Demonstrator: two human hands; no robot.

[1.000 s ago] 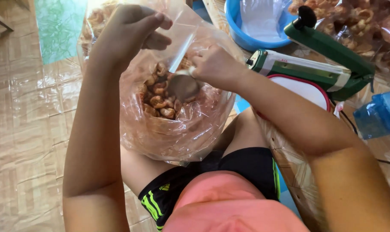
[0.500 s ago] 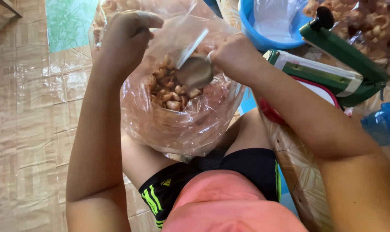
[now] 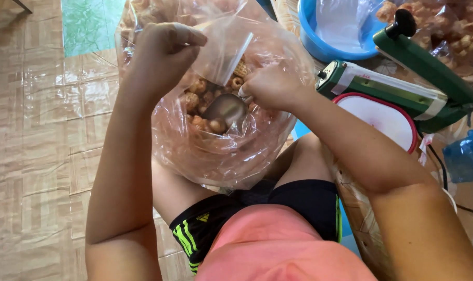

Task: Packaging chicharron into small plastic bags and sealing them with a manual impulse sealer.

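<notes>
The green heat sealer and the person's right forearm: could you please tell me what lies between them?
In the head view, a white scale with a red rim lies between the green heat sealer and the right forearm, partly covered by the forearm.

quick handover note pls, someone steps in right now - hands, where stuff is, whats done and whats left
Left hand pinches a small clear bag open, above the big bag.
Right hand grips a metal spoon, its bowl down among the fried snacks.
The snacks sit in a big clear bag resting on the lap.
To the right: green heat sealer, white scale with red rim, blue basin.
Done: small bag open, spoon in the snacks.
Left: the small bag looks nearly empty and is not yet sealed.
</notes>
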